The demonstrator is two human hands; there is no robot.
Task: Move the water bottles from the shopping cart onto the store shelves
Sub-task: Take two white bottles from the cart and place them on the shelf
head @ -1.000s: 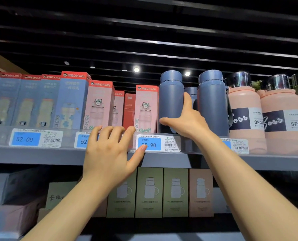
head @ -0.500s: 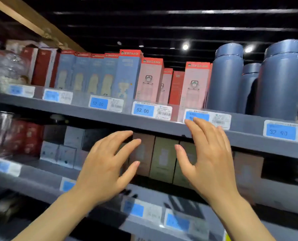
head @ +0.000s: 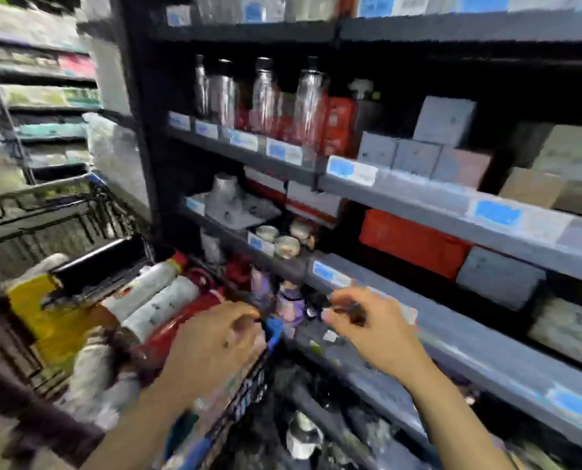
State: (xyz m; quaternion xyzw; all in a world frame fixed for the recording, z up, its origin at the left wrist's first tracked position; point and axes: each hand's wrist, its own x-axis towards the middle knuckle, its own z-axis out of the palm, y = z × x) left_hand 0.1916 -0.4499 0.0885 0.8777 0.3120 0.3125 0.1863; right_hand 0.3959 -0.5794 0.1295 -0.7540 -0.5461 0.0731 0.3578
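Two bottles (head: 154, 296) beyond left grip (head: 215, 347) (blurred)

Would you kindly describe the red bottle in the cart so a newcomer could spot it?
Start at the shopping cart left of the shelves. Among the bottles lying inside it, the red bottle lies nearest the left hand. Its neighbours, the two white bottles, are pale with red caps.

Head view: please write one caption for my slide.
Both hands, left hand and right hand, reach down toward the bottle-filled shopping cart beside the store shelves.
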